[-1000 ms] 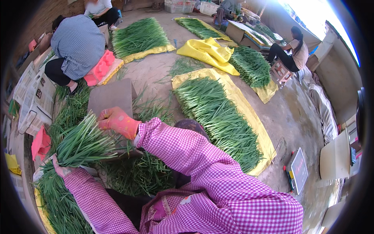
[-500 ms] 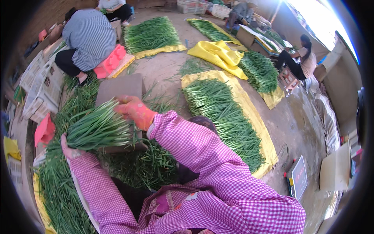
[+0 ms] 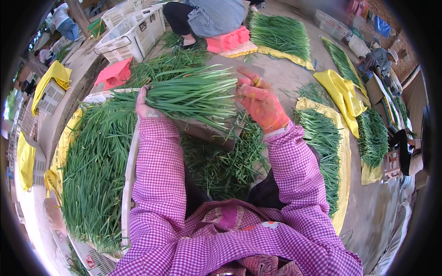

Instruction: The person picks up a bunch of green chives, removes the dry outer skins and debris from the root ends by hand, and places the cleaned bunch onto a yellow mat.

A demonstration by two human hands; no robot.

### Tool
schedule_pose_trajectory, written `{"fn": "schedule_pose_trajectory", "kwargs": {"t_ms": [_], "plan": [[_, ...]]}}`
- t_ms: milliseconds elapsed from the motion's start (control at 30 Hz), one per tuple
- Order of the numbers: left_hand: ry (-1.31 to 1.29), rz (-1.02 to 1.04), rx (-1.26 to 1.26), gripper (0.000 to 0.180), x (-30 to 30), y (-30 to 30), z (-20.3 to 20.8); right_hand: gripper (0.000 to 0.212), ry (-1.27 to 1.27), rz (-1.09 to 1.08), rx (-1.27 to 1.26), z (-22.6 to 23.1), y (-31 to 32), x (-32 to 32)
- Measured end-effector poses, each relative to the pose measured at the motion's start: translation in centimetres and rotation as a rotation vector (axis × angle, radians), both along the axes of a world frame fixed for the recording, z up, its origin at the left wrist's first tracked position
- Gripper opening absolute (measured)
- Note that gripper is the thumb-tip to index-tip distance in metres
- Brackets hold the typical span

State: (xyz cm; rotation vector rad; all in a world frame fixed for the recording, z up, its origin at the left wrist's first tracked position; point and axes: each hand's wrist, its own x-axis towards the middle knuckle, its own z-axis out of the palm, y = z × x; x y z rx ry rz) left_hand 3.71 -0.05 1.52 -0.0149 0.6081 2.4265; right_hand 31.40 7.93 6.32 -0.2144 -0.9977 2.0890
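My left hand (image 3: pixel 146 105) is closed round the leafy side of a bunch of garlic chives (image 3: pixel 191 94), held level in front of me with the pale stem ends pointing right. At those ends is my right hand (image 3: pixel 263 103), in a stained orange-red glove. Its fingers are apart with nothing held between them; whether the fingertips touch the stems I cannot tell. Under the bunch stands a brown block-like stand (image 3: pixel 207 134), partly hidden. A large heap of chives (image 3: pixel 94 179) fills a white-rimmed container (image 3: pixel 130 170) beside my left arm.
Loose trimmings (image 3: pixel 221 165) lie between my knees. Chives in rows (image 3: pixel 317 147) rest on yellow sheeting (image 3: pixel 343 170) to the right. Ahead sit a person (image 3: pixel 216 16) on a pink seat (image 3: pixel 228 40), white crates (image 3: pixel 133 37) and a pink piece (image 3: pixel 114 73). Another person (image 3: pixel 380 60) works far right.
The view has swung left, so the scene sits further right. My right hand has moved off the bunch's side to the right of its stem ends. The left hand still grips the bunch.
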Motion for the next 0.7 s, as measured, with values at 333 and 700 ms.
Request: {"fn": "schedule_pose_trajectory", "kwargs": {"t_ms": [333, 700], "plan": [[-0.055, 0.051, -0.048, 0.017, 0.5, -1.0, 2.1, 0.025, -0.529, -0.388, 0.24, 0.7, 1.7, 2.8], [0.123, 0.009, -0.08, 0.015, 2.0, -1.1, 1.7, 0.029, -0.55, 0.024, 0.528, -2.0, -1.3, -1.5]]}}
